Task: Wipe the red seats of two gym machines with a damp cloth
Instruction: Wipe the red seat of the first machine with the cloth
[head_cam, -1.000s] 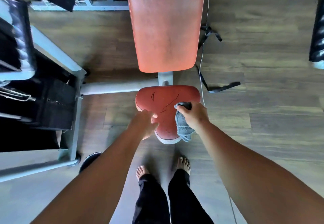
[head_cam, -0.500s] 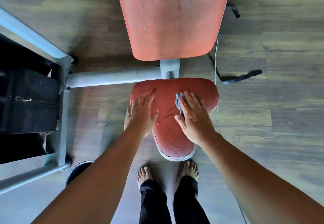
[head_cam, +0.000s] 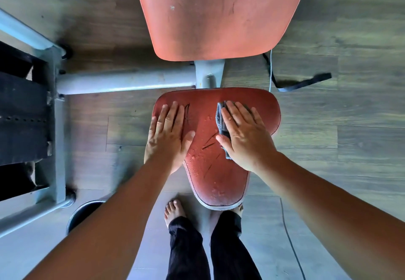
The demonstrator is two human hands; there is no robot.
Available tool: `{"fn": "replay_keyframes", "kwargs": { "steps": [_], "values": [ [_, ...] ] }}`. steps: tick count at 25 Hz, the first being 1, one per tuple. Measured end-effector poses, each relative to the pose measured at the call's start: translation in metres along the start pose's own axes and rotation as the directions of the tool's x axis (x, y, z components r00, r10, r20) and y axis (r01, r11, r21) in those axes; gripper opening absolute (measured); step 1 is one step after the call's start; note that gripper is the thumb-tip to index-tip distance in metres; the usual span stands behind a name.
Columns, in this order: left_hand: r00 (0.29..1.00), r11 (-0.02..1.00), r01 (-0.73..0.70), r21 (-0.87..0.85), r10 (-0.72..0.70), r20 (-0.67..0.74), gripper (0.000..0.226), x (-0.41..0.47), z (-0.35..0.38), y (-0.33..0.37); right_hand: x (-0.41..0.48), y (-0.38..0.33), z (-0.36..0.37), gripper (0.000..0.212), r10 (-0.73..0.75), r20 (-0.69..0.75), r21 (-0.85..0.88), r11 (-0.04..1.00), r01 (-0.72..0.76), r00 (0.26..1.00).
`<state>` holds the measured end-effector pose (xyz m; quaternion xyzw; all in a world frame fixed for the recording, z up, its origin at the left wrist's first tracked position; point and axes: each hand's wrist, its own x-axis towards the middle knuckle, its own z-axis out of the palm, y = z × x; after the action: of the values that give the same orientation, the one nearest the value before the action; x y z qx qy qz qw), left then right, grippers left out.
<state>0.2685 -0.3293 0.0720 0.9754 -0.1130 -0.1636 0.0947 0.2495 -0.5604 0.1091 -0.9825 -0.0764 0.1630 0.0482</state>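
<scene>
Right now both hands lie flat on the red seat (head_cam: 215, 170), which sits centre frame, its narrow end pointing near, above the person's bare feet. Left hand (head_cam: 167, 135) rests palm down on the seat's left side, fingers spread and straight, pinching nothing; its outer edge overhangs the seat rim. Right hand (head_cam: 244, 136) is palm down on the right side, fingers extended and slightly fanned, pressing the grey-blue cloth (head_cam: 221, 119) flat against the seat. Cloth is mostly covered by that hand; only a strip shows along its left edge, from fingertips down to the thumb. Seat surface between the hands shows water droplets and several dark scratch-like marks. Far of the seat, a red backrest pad (head_cam: 219, 14) fills the top of frame, joined by a grey metal post (head_cam: 209, 73). Grey frame tube (head_cam: 122, 83) runs left to a black weight stack (head_cam: 20, 117). Black strap (head_cam: 304, 83) lies on the wood floor (head_cam: 350, 126), far right.
</scene>
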Motion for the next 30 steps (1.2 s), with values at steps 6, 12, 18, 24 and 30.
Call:
{"fn": "replay_keyframes", "kwargs": {
  "steps": [6, 12, 18, 24, 30],
  "values": [
    [1.0, 1.0, -0.005, 0.021, 0.005, 0.001, 0.075, 0.0, 0.004, -0.001, 0.068, 0.006, 0.0, 0.068, 0.122, 0.036, 0.001, 0.993, -0.122, 0.992],
    [1.0, 1.0, -0.012, 0.013, 0.012, 0.014, 0.075, 0.001, 0.001, -0.002, -0.04, -0.028, 0.011, 0.069, -0.005, 0.003, 0.032, 0.999, 0.005, 1.0],
    [1.0, 1.0, 0.003, 0.013, -0.003, 0.0, 0.076, 0.001, 0.004, -0.003, 0.053, 0.024, -0.003, 0.07, 0.122, 0.032, -0.101, 0.988, -0.118, 0.992],
    [1.0, 1.0, -0.002, -0.015, 0.002, 0.005, 0.076, 0.002, 0.003, -0.003, -0.044, -0.014, 0.012, 0.069, -0.038, 0.024, 0.006, 0.999, 0.038, 0.999],
    [1.0, 1.0, 0.008, -0.021, -0.008, 0.014, 0.077, 0.001, 0.003, -0.002, 0.047, 0.012, 0.001, 0.068, 0.25, 0.008, -0.051, 0.967, -0.249, 0.968]
  ]
}}
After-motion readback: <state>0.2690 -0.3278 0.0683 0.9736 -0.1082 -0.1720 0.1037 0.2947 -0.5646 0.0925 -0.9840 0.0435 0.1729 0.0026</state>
